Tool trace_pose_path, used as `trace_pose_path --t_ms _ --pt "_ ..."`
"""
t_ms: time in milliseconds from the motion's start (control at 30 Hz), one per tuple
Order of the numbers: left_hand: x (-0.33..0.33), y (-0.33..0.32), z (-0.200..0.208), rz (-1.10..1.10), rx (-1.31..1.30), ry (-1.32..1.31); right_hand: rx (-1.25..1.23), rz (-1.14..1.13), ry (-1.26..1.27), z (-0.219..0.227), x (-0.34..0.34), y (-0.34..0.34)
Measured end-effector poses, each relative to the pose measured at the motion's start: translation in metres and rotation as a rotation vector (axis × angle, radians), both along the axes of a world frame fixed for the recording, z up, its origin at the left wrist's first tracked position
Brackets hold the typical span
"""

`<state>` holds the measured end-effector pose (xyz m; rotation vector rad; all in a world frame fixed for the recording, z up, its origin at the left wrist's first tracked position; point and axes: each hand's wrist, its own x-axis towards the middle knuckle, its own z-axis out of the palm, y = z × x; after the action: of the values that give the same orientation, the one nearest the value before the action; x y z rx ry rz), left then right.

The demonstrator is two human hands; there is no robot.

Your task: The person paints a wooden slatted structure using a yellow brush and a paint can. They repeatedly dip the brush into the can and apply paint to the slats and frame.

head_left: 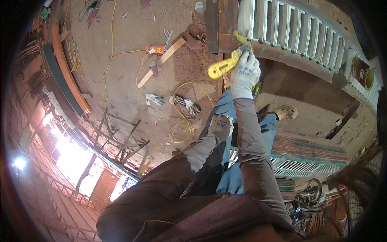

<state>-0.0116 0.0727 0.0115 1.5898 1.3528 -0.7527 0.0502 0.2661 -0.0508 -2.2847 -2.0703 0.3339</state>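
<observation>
Right hand [244, 74], gloved, upper centre of the frame: fingers wrapped round the yellow handle of a scraper [225, 63]. Its blade end rests against the edge of the white slatted shutter [296, 34] that runs across the upper right.

Left hand [220, 126], gloved, centre of the frame: rests on the thigh of the blue jeans [236, 177]. Fingers curled loosely, holding nothing that shows.

On the dirt floor [133, 36], left of centre: a spare pair of gloves [183, 103], a loose yellow cord [121, 54], a wooden batten [161, 62] and an orange tool [155, 49] beside it. A round tin [363, 72] sits at the far right, on the shutter's frame.

Judgement: scraping looks to be the step in hand. It would go best with the blade held at a low angle, short strokes along the wood grain, steady pressure. The free hand would likely serve better braced on the shutter to stop slips.
</observation>
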Motion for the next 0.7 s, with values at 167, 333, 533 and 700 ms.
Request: trace_pose_path --t_ms 167,333,533,700 --pt "0.000 -0.021 -0.002 0.026 0.049 0.020 -0.037 0.022 0.038 0.001 -0.027 -0.005" --pt "-0.008 -0.049 -0.015 0.391 0.026 0.000 -0.141 0.009 0.342 0.024 -0.049 0.004" --pt "-0.014 -0.111 -0.058 1.735 -0.183 -0.198 -0.140 -0.114 0.108 0.012 -0.032 0.025" --pt "-0.023 -0.141 -0.093 2.490 -0.406 -0.352 -0.263 0.219 0.456 0.021 -0.074 0.011"
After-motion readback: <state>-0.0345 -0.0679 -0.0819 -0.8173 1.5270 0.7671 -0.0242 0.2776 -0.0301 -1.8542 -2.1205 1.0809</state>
